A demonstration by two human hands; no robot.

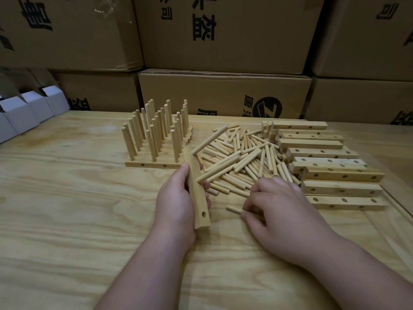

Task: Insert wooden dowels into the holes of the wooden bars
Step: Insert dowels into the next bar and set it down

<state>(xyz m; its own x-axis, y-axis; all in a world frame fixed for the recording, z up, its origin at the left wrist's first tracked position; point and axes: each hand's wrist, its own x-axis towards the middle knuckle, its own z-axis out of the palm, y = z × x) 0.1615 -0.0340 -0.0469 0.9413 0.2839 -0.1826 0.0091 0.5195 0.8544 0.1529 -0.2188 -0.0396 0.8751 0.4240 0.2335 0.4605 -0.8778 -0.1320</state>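
Observation:
My left hand (173, 198) grips a wooden bar (196, 191) that lies lengthwise on the table. Two dowels stick out of the bar to the right, the far one (210, 138) and the middle one (218, 167). An empty hole shows near the bar's close end. My right hand (277, 209) pinches a loose dowel (233, 210) lying on the table just right of the bar. A heap of loose dowels (248, 157) lies beyond my right hand. Several bars with upright dowels (156, 135) stand at the left. Empty drilled bars (324, 162) are stacked at the right.
The plywood table (78, 198) ends at a wall of stacked cardboard boxes (223, 92). Small white cartons (26, 110) sit at the far left edge. A raised wooden strip runs along the table's right side.

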